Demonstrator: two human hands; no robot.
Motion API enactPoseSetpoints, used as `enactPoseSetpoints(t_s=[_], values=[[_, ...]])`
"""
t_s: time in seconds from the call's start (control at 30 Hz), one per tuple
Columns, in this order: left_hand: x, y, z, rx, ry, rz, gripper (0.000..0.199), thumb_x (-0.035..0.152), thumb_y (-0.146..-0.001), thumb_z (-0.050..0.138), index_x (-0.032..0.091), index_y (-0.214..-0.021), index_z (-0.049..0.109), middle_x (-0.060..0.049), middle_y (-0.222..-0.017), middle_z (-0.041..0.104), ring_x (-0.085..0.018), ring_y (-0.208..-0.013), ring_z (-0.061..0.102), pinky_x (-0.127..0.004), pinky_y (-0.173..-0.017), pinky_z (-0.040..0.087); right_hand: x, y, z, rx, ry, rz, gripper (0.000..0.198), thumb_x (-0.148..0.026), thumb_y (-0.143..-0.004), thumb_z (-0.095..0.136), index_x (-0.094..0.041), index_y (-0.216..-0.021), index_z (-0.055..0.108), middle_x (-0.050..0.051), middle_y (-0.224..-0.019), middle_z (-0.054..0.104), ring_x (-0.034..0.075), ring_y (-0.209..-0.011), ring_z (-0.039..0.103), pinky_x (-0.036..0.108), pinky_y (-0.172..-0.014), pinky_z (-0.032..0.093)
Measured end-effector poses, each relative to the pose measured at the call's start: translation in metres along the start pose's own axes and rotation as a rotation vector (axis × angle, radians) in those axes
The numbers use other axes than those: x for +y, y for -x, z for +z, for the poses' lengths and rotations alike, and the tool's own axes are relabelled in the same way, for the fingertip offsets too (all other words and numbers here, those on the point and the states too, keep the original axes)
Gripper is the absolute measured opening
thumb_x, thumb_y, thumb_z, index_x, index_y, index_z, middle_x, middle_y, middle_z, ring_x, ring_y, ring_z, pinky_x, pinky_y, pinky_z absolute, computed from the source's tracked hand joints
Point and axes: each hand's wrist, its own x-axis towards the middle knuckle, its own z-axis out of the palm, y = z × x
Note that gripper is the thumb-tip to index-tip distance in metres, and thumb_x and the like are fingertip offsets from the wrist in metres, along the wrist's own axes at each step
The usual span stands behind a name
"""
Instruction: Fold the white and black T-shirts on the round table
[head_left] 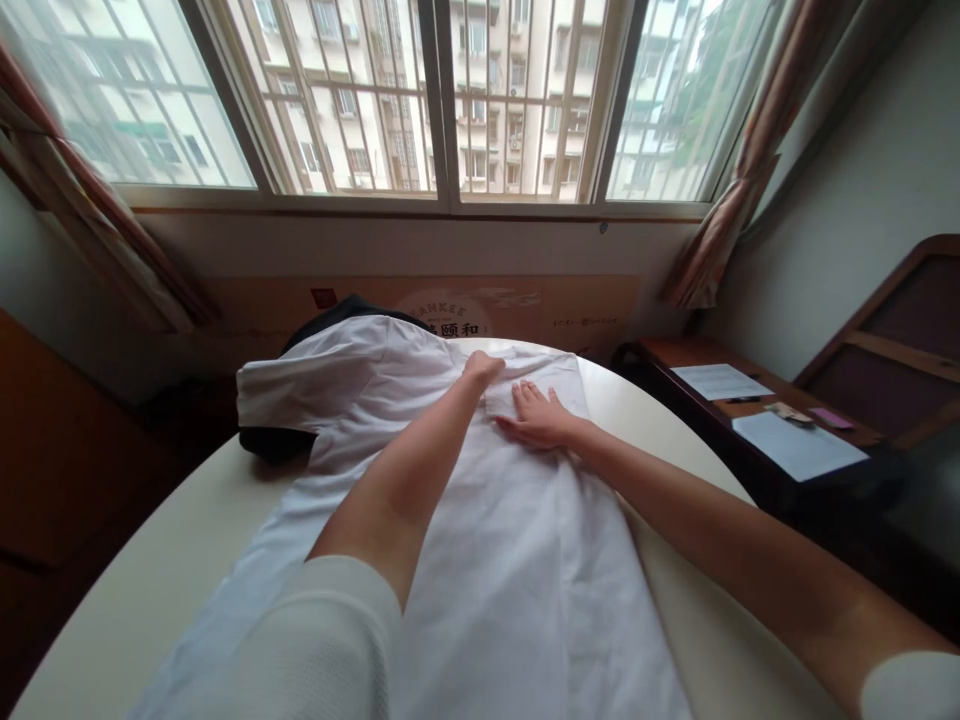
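A white short-sleeved shirt (465,520) lies spread on a pale round table (202,530). One sleeve (300,390) sticks out to the left, while on the right the cloth is folded inward over the body. My left hand (484,368) is closed at the far edge of the shirt, with fingers pinching the white cloth near the fold. Just to its right, my right hand (536,415) rests flat on the folded part, fingers spread. Dark fabric (274,445) shows beneath and behind the shirt's left sleeve.
A low brown table (682,350) at the right bears paper sheets (799,445), a pen and small items. Beside it leans a wooden-framed piece (885,330). A printed cardboard panel (585,300) stands behind the table, under a barred window (442,120) with curtains.
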Motion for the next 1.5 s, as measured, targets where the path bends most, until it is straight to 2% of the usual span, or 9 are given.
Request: enactPoseSetpoints(t_s=[0.13, 0.33, 0.53, 0.67, 0.8, 1.03, 1.17, 1.37, 1.5], values=[[0.005, -0.012, 0.015, 0.089, -0.063, -0.059, 0.026, 0.021, -0.074, 0.081, 0.018, -0.095, 0.067, -0.026, -0.129, 0.067, -0.047, -0.135, 0.056, -0.054, -0.105, 0.045, -0.015, 0.009, 0.003, 0.005, -0.01, -0.027, 0.094, -0.069, -0.106, 0.029, -0.001, -0.17, 0.016, 0.024, -0.178, 0.012, 0.037, -0.166, 0.008, 0.066, -0.129, 0.008], [-0.003, -0.022, 0.003, 0.025, 0.03, 0.065, 0.023, 0.009, -0.084, 0.066, 0.019, -0.105, 0.064, -0.01, -0.104, 0.073, -0.025, -0.096, 0.067, -0.033, -0.084, 0.05, -0.014, 0.013, -0.006, 0.019, -0.053, -0.031, 0.082, -0.06, -0.109, 0.032, -0.007, -0.17, 0.022, 0.021, -0.178, 0.017, 0.034, -0.166, 0.012, 0.066, -0.129, 0.007], [-0.004, -0.027, -0.001, 0.121, 0.172, 0.226, 0.016, 0.011, -0.099, 0.054, 0.018, -0.111, 0.063, -0.008, -0.098, 0.071, -0.021, -0.087, 0.065, -0.03, -0.081, 0.049, -0.008, 0.015, -0.009, 0.004, -0.072, 0.02, 0.083, -0.061, -0.109, 0.032, -0.01, -0.172, 0.017, 0.016, -0.179, 0.009, 0.029, -0.167, 0.006, 0.061, -0.131, 0.002], [-0.012, -0.023, 0.001, 0.162, 0.097, 0.145, 0.029, 0.014, -0.103, 0.05, 0.021, -0.129, 0.061, -0.011, -0.105, 0.074, -0.026, -0.095, 0.069, -0.035, -0.088, 0.049, -0.008, 0.017, -0.008, -0.014, -0.064, 0.025, 0.083, -0.063, -0.109, 0.028, -0.013, -0.173, 0.016, 0.015, -0.18, 0.008, 0.029, -0.167, 0.004, 0.062, -0.13, 0.0], [-0.025, -0.019, 0.001, 0.136, 0.002, 0.105, 0.043, 0.02, -0.105, 0.05, 0.023, -0.147, 0.055, -0.014, -0.125, 0.075, -0.031, -0.111, 0.07, -0.036, -0.095, 0.047, -0.018, 0.032, -0.006, -0.006, -0.017, 0.003, 0.084, -0.063, -0.108, 0.033, -0.01, -0.172, 0.02, 0.021, -0.178, 0.011, 0.033, -0.166, 0.005, 0.065, -0.129, 0.001], [-0.034, -0.014, -0.009, 0.123, -0.069, 0.068, 0.088, 0.005, -0.088, 0.063, 0.008, -0.167, 0.023, -0.023, -0.142, 0.065, -0.03, -0.127, 0.066, -0.031, -0.101, 0.048, -0.062, 0.094, 0.004, -0.052, -0.052, -0.286, 0.089, -0.069, -0.108, 0.03, -0.008, -0.172, 0.021, 0.025, -0.177, 0.013, 0.038, -0.166, 0.007, 0.069, -0.128, -0.001], [-0.036, -0.012, -0.025, 0.235, -0.078, 0.219, 0.071, -0.003, -0.091, 0.05, 0.009, -0.159, 0.036, -0.022, -0.144, 0.063, -0.026, -0.133, 0.061, -0.029, -0.107, 0.044, -0.072, 0.113, 0.004, -0.081, -0.09, -0.332, 0.093, -0.072, -0.106, 0.034, -0.006, -0.171, 0.022, 0.028, -0.176, 0.014, 0.04, -0.165, 0.008, 0.068, -0.129, 0.002], [-0.042, -0.005, -0.032, 0.209, -0.136, 0.063, 0.042, -0.002, -0.09, 0.057, 0.008, -0.13, 0.055, -0.026, -0.131, 0.064, -0.032, -0.114, 0.067, -0.036, -0.097, 0.049, -0.073, 0.116, 0.002, -0.058, -0.102, -0.344, 0.092, -0.071, -0.106, 0.036, -0.008, -0.171, 0.023, 0.027, -0.176, 0.016, 0.04, -0.165, 0.009, 0.068, -0.129, 0.001], [-0.04, 0.006, -0.03, 0.231, -0.103, 0.117, 0.035, -0.002, -0.092, 0.05, 0.014, -0.123, 0.058, -0.018, -0.127, 0.062, -0.029, -0.114, 0.065, -0.034, -0.1, 0.048, -0.073, 0.122, 0.002, -0.055, -0.11, -0.35, 0.09, -0.07, -0.107, 0.036, -0.007, -0.171, 0.024, 0.028, -0.175, 0.016, 0.04, -0.165, 0.01, 0.068, -0.129, 0.001]])
